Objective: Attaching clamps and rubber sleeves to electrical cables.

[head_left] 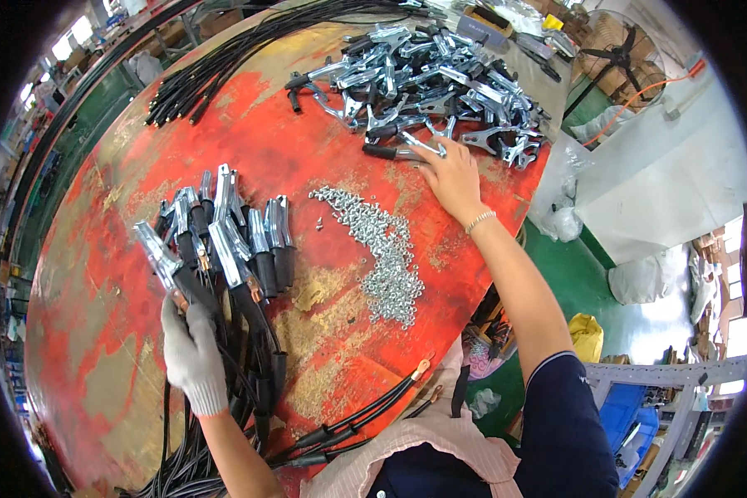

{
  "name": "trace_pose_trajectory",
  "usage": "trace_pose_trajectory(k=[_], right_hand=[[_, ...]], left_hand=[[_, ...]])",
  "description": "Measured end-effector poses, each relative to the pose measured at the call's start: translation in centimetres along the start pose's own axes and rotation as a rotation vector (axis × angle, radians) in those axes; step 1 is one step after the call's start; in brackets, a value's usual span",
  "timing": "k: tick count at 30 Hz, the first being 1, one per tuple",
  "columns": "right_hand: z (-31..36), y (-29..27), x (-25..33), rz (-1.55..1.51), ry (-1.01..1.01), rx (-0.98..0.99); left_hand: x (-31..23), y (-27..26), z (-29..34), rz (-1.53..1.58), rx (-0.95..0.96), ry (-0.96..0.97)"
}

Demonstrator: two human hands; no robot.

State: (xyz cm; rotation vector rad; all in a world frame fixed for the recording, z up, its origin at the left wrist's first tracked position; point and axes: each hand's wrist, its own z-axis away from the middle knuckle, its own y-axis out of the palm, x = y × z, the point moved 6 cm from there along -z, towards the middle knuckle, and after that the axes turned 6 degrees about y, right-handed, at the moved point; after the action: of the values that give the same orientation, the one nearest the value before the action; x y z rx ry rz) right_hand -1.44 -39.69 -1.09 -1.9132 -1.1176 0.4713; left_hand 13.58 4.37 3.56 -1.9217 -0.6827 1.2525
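Observation:
My left hand (192,357), in a white glove, is closed around the black-handled end of a silvery metal clamp (157,256). That clamp lies at the left edge of a bundle of similar clamps joined to black cables (182,461). My bare right hand (455,181) is at the near edge of a large heap of loose clamps (440,79). Its thumb and fingers close on a clamp with a black handle (380,152); the exact grip is partly hidden. Between my hands lies a long pile of small metal nuts (382,257).
The round table (91,332) has worn red paint. More black cables (224,66) lie at its far left side. Cable ends with copper lugs (421,368) lie near my body. Beyond the right edge stand a fan (621,56) and a pale cabinet (664,174).

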Motion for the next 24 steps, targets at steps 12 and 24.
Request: trace_pose_trajectory(k=[12, 24], right_hand=[[-4.4, 2.8, -1.6, -0.597, 0.289, 0.727], [4.0, -2.9, -8.1, -0.686, 0.581, 0.647]], left_hand=[[-2.4, -2.5, 8.3, -0.189, -0.031, 0.399], [-12.6, 8.9, 18.7, -0.112, 0.728, 0.908]])
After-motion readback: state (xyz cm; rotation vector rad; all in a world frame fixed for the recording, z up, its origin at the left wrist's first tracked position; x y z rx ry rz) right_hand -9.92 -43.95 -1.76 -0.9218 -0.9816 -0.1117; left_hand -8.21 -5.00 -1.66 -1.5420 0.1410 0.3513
